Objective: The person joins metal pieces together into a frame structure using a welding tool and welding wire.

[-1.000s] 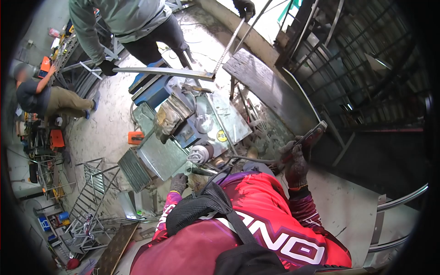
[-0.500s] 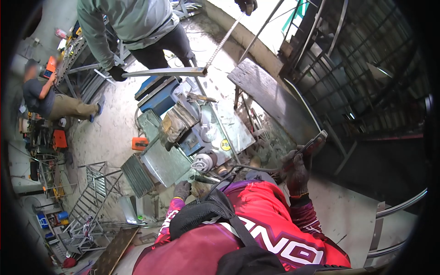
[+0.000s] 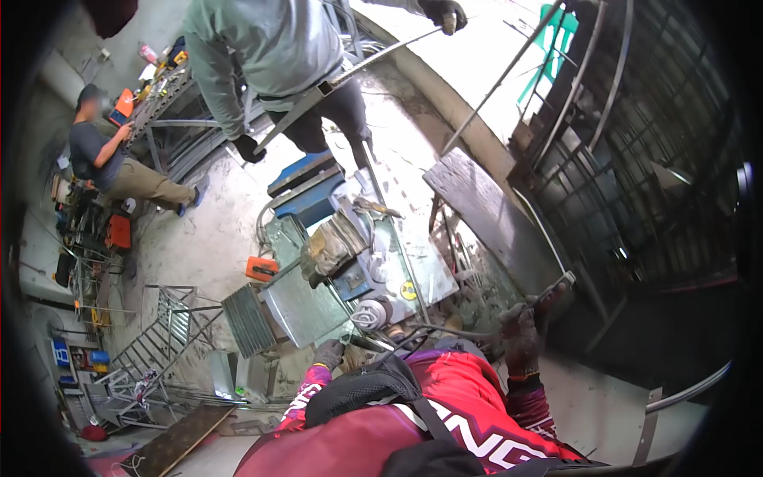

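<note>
My right hand (image 3: 522,338), in a dark work glove, is closed round a welding electrode holder (image 3: 554,292) at the right, with a cable running from it toward my waist. My left hand (image 3: 328,352), in a grey glove, is low beside the metal sheet's near edge; its fingers are too small to read. Near it lies a coiled grey cable (image 3: 370,315). Beyond are a metal sheet (image 3: 306,302), a crumpled brown leather piece (image 3: 332,245), a blue machine (image 3: 314,199) and a yellow disc (image 3: 408,290).
A person in grey (image 3: 274,48) stands ahead, gloved hands on a metal bar (image 3: 306,102). Another person (image 3: 119,159) stands at the left beside a rack. A wooden plank (image 3: 485,211) and metal grilles (image 3: 675,183) are on the right; a metal frame (image 3: 163,326) stands left.
The view has shifted, so the scene sits further right and lower. The person in grey has tilted and raised the bar. My right hand still has the holder.
</note>
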`<state>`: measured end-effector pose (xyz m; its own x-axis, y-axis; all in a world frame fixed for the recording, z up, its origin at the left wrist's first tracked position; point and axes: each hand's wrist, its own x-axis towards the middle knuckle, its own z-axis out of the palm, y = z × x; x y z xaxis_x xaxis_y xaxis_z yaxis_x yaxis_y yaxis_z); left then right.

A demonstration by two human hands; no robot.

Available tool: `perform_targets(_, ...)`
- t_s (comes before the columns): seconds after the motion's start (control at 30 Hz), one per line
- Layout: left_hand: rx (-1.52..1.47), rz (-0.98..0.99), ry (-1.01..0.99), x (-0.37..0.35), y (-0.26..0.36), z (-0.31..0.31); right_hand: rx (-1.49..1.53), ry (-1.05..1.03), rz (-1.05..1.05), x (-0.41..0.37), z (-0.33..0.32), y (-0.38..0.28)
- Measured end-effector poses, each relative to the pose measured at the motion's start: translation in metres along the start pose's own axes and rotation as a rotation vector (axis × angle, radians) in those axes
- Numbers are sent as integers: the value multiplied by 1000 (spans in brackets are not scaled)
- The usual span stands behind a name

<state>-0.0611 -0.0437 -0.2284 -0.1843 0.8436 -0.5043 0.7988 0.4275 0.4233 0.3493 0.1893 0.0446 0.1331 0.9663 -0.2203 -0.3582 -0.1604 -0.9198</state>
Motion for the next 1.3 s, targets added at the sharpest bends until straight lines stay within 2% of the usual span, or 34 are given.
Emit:
perform_targets(0.03, -1, -6, 18, 2, 3, -4, -22, 14, 2, 1, -1, 1)
perform_targets(0.1, -275, -299, -78, -4, 24, -17, -46, -12, -23, 2, 2, 0)
perform_targets(0.13, -304, -334, -97, -6, 34, -27, -28, -22, -12, 1, 3, 0)
perform_targets(0.4, -351, -357, -103, -10, 46, -45, -78, -72, -34, 2, 16, -4)
perform_targets(0.5, -285, -275, -100, -9, 38, -39, -96, -92, -36, 2, 16, -2)
perform_targets(0.57, -323, -339, -69, -12, 42, -44, -86, -101, -37, 1, 18, -2)
perform_targets(0.97, -256, -304, -71, -8, 32, -40, -76, -146, -71, 0, 19, 1)
perform_targets(1.1, -295, -354, -87, -12, 44, -50, -75, -135, -51, 1, 18, 1)
perform_targets(1.3, -185, -247, -28, -10, 29, -33, -45, -140, -47, 2, 21, 2)
